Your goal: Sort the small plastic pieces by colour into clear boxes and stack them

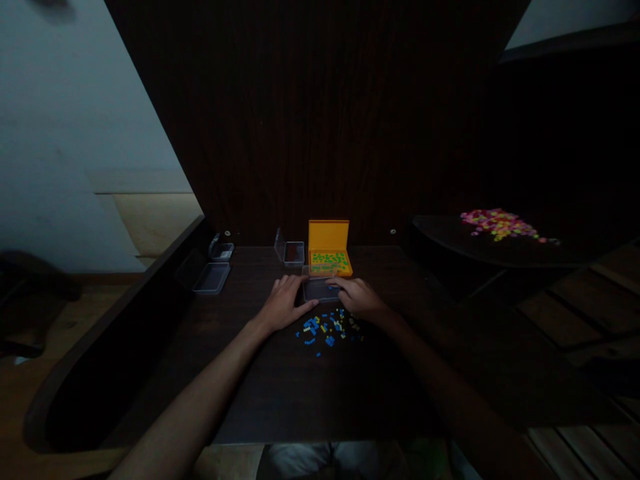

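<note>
Left hand [284, 304] grasps the left end of a clear, rectangular, open plastic box [319, 291], thumb along the near edge. Right hand [362, 297] reaches over its right end, fingers bent; whether it grips anything cannot be told. Nearer, loose small blue, yellow and pale pieces [313, 324] lie on a dark brown wood-grain tabletop [300, 400]. Just beyond the box: an open yellow case [329, 235]. Far: dark upright wooden panel [320, 120]. Right: multicoloured pile [500, 225] on a rounded dark shelf [445, 241]. Far left: pale wall [60, 133].
</note>
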A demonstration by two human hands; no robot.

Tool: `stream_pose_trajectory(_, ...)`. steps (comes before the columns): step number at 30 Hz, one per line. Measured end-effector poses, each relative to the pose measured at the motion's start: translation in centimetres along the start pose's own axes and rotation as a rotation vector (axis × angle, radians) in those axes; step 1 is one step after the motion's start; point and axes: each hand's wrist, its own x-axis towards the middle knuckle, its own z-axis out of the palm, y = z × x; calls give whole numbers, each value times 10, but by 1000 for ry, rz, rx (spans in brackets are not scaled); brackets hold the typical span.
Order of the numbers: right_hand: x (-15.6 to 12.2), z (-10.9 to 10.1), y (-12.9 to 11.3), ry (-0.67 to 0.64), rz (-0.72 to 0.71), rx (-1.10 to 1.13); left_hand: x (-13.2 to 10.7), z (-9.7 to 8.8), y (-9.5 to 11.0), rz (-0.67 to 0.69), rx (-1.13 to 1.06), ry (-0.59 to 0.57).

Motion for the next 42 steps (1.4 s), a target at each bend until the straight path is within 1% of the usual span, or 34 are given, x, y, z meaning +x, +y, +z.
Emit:
stream_pose_trajectory(4, -3, -2, -1, 5, 40, 75, 0, 0, 0, -1, 4, -2)
stream_pose_trajectory(6, -3, -4, -2, 40, 34, 93, 0, 0, 0, 4, 3, 2)
stream_pose_trajectory(9, -3, -8, -1, 94, -4, 100, 0, 1, -1, 7, -4, 2)
stream_pose_trajectory(15, -4, -14, -2, 98, -65, 157, 0, 0, 0, 0, 4, -5)
stream_pose_trajectory(18, -7, -18, -3, 109, -149, 170, 0, 1, -1, 4, 7, -4)
stream_pose_trajectory(21, -10, -25, -4, 18, -232, 132, -1, 1, -1, -1, 12, -6)
stream_pose_trajectory(23, -12, -30, -4, -58, -232, 101, -1, 1, -1, -2, 11, -9)
stream_pose_trajectory(25, -13, -33, -4, -123, -182, 68, 0, 1, -1, 0, 4, -10)
stream_pose_trajectory(27, -13, -34, -5, -188, -96, 40, 0, 0, -1, -1, 3, -7)
stream_pose_trajectory(30, -12, -33, -4, -274, 0, 46, 0, 0, 0, -3, 10, -4)
stream_pose_trajectory(37, -10, -27, 1, -300, -17, 99, 0, -1, 1, -13, 15, -8)
stream_pose_trajectory(40, -9, -23, -2, -329, 11, 111, 0, -2, 2, -16, 21, -4)
stream_pose_trajectory(42, -9, -20, -6, -324, 39, 117, 0, -2, 2, -12, 20, -3)
